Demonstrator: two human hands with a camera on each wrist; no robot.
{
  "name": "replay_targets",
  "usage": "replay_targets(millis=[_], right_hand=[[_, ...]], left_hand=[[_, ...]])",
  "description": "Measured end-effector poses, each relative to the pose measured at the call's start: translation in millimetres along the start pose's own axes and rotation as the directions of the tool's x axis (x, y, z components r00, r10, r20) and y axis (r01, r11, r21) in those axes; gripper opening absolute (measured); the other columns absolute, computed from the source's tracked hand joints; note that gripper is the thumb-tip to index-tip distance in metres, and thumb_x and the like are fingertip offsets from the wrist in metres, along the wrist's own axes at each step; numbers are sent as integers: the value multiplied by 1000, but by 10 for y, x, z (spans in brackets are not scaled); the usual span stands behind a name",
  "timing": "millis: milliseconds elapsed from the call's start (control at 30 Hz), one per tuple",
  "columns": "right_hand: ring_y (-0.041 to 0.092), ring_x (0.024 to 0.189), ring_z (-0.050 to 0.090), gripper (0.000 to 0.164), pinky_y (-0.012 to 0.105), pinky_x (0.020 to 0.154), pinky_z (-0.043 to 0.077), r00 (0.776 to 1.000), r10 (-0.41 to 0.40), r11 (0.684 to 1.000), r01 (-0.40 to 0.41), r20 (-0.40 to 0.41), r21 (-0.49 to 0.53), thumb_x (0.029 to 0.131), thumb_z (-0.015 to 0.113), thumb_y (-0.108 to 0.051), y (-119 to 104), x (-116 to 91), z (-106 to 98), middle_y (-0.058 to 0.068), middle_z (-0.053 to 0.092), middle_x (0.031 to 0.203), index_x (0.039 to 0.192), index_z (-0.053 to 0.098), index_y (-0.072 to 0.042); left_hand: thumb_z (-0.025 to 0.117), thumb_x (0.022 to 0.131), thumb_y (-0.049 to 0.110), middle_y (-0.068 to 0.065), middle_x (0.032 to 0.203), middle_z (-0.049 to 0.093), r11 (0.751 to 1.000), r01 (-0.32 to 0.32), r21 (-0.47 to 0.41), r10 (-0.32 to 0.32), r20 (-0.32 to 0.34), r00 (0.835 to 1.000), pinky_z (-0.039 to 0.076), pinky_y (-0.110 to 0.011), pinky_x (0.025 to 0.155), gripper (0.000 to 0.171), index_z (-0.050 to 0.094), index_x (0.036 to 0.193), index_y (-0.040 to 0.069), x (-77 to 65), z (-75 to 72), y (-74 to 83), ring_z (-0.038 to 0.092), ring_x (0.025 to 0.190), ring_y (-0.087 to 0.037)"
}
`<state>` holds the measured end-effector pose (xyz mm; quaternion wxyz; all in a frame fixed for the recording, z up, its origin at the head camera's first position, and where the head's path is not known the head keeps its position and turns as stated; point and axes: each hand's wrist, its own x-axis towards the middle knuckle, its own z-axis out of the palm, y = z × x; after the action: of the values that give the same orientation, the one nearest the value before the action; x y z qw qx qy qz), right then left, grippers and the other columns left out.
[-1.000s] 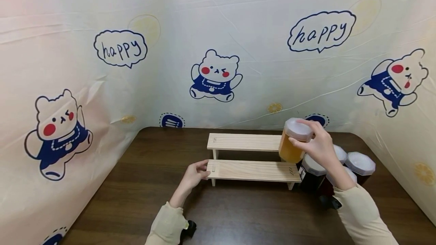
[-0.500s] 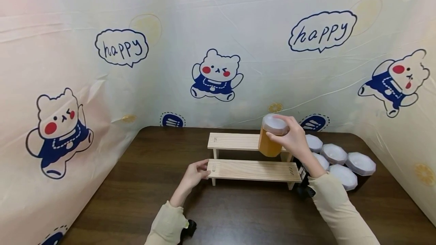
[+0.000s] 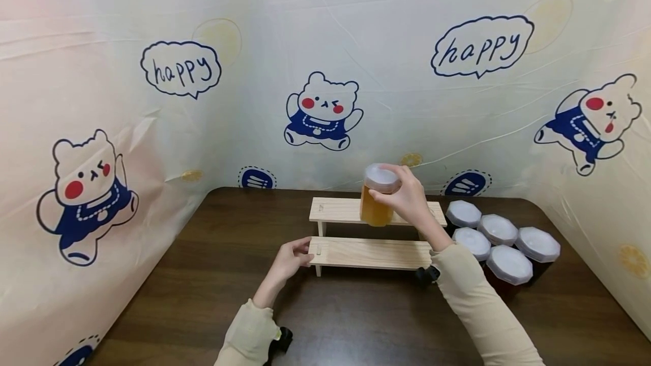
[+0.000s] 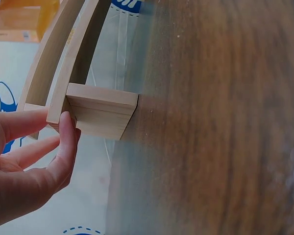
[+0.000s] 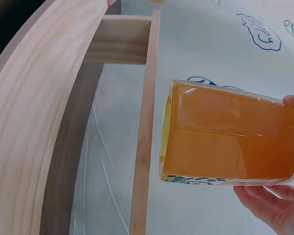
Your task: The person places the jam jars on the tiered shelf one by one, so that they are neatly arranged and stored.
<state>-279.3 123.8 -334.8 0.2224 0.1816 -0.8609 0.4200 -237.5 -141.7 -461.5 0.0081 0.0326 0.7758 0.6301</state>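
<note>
A two-step wooden rack (image 3: 368, 253) stands on the dark wooden table. My left hand (image 3: 286, 263) pinches the left end of its lower board between thumb and fingers, also plain in the left wrist view on the board end (image 4: 59, 103). With my right hand (image 3: 408, 195) I grip a jar (image 3: 375, 209) of amber contents by its upper part, just under and around the whitish faceted lid (image 3: 381, 175). The jar is upright over the upper board (image 3: 338, 210). In the right wrist view a gap shows between the jar's base (image 5: 165, 132) and the board's edge (image 5: 144, 132).
Several dark jars with whitish faceted lids (image 3: 508, 264) stand grouped to the right of the rack. Bare table top (image 3: 203, 298) lies in front and to the left. A printed curtain (image 3: 325, 27) hangs behind the table and at both sides.
My right hand has carried the amber jar leftward, from the rack's right end to above the middle of the upper board. The jars at right are now uncovered. My left hand has stayed put.
</note>
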Motion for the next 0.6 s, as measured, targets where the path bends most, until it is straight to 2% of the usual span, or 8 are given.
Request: replay_targets(millis=[67, 200, 267, 300, 433, 600], right_hand=[[27, 92, 50, 54, 42, 74, 49, 1000, -1, 1000, 1, 3, 8, 69, 73, -33, -16, 27, 51, 10, 51, 107, 117, 55, -15], [27, 92, 51, 54, 42, 74, 48, 1000, -10, 1000, 10, 5, 6, 69, 73, -33, -45, 71, 145, 10, 52, 106, 116, 55, -14], [27, 92, 51, 54, 41, 74, 48, 1000, -10, 1000, 10, 9, 5, 69, 73, -32, -59, 89, 189, 10, 52, 106, 116, 55, -14], [26, 92, 51, 54, 41, 74, 48, 1000, -9, 1000, 9, 11, 5, 69, 73, -32, -67, 97, 209, 10, 52, 106, 116, 55, -14], [26, 92, 52, 53, 40, 74, 49, 1000, -9, 1000, 9, 14, 11, 68, 74, -32, -98, 129, 281, 10, 52, 105, 115, 56, -14], [26, 91, 52, 53, 40, 74, 49, 1000, -6, 1000, 5, 17, 23, 68, 74, -33, -145, 173, 360, 11, 52, 104, 114, 56, -13]], left_hand=[[57, 74, -14, -20, 86, 56, 1000, -6, -2, 6, 6, 1000, 54, -32, 57, 43, 49, 117, -14, 1, 0, -8, 54, 61, -12], [55, 76, -14, -26, 88, 55, 1000, -8, 2, 8, 19, 1000, 55, -38, 60, 42, 46, 117, -17, -102, -2, 179, 56, 64, -16], [55, 76, -15, -28, 89, 54, 1000, -3, 0, 3, 27, 1000, 54, -40, 62, 42, 46, 117, -18, -112, -7, 203, 56, 65, -18], [55, 76, -15, -28, 89, 54, 1000, 0, -2, 0, 29, 1000, 54, -40, 62, 42, 45, 117, -18, -114, -9, 207, 56, 65, -19], [57, 76, -13, -24, 88, 55, 1000, 10, -12, -9, 29, 1000, 55, -35, 59, 44, 46, 118, -16, -28, -15, 41, 55, 63, -16], [56, 76, -13, -25, 88, 55, 1000, 4, -18, -3, 30, 1000, 55, -34, 59, 43, 46, 117, -17, -68, -18, 118, 55, 63, -15]])
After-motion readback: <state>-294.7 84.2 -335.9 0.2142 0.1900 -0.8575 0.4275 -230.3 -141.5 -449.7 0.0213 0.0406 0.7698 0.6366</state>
